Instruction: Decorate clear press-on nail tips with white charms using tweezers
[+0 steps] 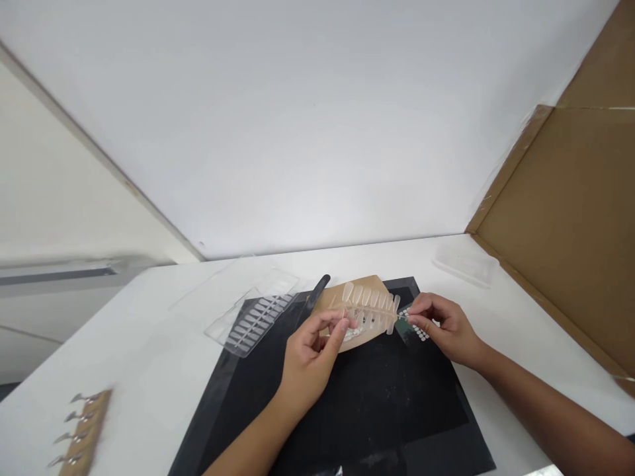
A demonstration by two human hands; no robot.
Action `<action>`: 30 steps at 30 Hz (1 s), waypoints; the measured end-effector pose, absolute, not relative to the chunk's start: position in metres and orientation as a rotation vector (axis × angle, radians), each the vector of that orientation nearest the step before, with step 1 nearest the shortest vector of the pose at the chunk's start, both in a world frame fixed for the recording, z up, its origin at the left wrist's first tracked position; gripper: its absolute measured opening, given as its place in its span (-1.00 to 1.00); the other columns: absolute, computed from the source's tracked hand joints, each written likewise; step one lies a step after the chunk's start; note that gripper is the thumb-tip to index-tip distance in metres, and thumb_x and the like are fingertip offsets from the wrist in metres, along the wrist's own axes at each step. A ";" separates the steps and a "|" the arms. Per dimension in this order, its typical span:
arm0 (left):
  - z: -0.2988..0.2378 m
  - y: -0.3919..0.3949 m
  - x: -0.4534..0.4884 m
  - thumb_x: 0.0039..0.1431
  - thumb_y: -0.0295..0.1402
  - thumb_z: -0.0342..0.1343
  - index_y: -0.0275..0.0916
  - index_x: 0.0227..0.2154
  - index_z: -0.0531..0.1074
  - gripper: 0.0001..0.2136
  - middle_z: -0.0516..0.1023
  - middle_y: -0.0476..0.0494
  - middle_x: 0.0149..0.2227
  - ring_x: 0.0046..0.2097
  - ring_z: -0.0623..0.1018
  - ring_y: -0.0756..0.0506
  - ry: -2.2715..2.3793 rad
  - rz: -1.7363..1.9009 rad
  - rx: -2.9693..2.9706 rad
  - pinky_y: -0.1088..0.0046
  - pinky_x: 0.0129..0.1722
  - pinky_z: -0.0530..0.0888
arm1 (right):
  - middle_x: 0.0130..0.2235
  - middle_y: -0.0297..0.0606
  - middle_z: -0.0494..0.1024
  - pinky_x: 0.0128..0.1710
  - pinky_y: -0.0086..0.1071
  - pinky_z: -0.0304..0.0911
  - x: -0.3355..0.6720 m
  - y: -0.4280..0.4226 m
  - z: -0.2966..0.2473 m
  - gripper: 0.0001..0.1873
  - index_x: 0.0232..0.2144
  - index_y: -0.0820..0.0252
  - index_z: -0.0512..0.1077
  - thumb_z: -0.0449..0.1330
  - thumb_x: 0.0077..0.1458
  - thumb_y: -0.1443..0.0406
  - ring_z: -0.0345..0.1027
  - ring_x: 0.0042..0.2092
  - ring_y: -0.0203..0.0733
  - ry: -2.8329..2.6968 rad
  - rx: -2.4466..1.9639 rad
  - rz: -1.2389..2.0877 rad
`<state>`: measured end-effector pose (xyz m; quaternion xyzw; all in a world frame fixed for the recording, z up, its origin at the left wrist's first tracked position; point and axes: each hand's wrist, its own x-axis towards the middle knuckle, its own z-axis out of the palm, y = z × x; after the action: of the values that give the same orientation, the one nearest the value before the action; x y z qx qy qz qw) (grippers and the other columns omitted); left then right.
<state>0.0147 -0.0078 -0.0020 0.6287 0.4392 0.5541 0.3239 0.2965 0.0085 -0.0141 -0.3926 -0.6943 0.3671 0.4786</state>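
A frosted, see-through strip of false nail tips [372, 301] is stretched between my two hands above the black mat. My left hand [317, 344] pinches its left end between thumb and fingertips. At the other end, my right hand [444, 327] grips the thin stem with thumb and forefinger. Under the strip lies a tan sheet [360, 344], with something shiny and clear on it that my left hand partly hides. A dark green card with white round dots [421, 330] shows beside my right fingertips. A black nail file [317, 291] rests just beyond my left hand.
A similar strip lies in a clear plastic tray [258, 324] to the left. The black mat [377, 403] covers the table's middle. At the back right is a clear plastic lid or box [466, 266]. A wooden strip with metal hooks [84, 433] sits at lower left. Brown cardboard [570, 231] borders the right.
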 end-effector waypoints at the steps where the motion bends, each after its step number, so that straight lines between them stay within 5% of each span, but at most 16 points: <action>1: 0.000 -0.008 0.014 0.34 -0.12 0.25 -0.24 -0.23 0.61 -0.74 0.74 -0.16 -0.30 -0.29 0.69 -0.09 1.143 1.454 1.637 0.52 -0.42 0.60 | -0.29 -0.28 0.55 -0.36 -0.34 0.31 0.296 0.008 -0.014 -0.80 -0.23 0.08 0.57 0.33 0.32 0.10 0.41 -0.32 -0.22 -1.676 -0.966 0.917; 5: 0.003 -0.008 0.012 0.34 -0.11 0.25 -0.24 -0.17 0.62 -0.72 0.73 -0.16 -0.30 -0.28 0.71 -0.10 1.109 1.452 1.573 0.43 -0.26 0.68 | -0.29 -0.27 0.55 -0.35 -0.35 0.35 0.296 0.007 -0.014 -0.75 -0.25 0.11 0.57 0.37 0.28 0.07 0.41 -0.32 -0.24 -1.620 -0.976 0.999; 14: 0.002 -0.008 0.011 0.31 -0.09 0.27 -0.26 -0.11 0.59 -0.68 0.72 -0.18 -0.34 -0.37 0.68 -0.10 1.111 1.428 1.490 0.47 -0.41 0.61 | -0.29 -0.27 0.55 -0.32 -0.33 0.41 0.296 0.004 -0.010 -0.81 -0.26 0.11 0.57 0.41 0.25 0.14 0.45 -0.30 -0.23 -1.624 -0.854 1.118; 22: 0.006 -0.010 0.011 0.31 -0.16 0.26 -0.26 -0.30 0.62 -0.76 0.72 -0.16 -0.36 -0.47 0.56 -0.01 1.135 1.269 1.602 0.57 -0.53 0.41 | -0.32 -0.33 0.56 -0.28 -0.38 0.39 0.296 0.002 -0.008 -0.93 -0.26 0.07 0.58 0.41 0.26 0.29 0.45 -0.30 -0.28 -1.562 -0.697 1.243; 30: 0.002 -0.010 0.012 0.25 -0.15 0.32 -0.25 -0.32 0.63 -0.76 0.72 -0.21 -0.37 -0.33 0.68 -0.12 0.961 1.123 1.573 0.46 -0.37 0.54 | -0.34 -0.37 0.55 -0.29 -0.42 0.36 0.290 -0.003 -0.007 -0.88 -0.29 0.09 0.54 0.42 0.25 0.29 0.45 -0.33 -0.33 -1.461 -0.614 1.435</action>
<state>0.0116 -0.0102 0.0021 0.6425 0.3926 0.4586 0.4719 0.2905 -0.0032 -0.0075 -0.2518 -0.5992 0.5886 0.4807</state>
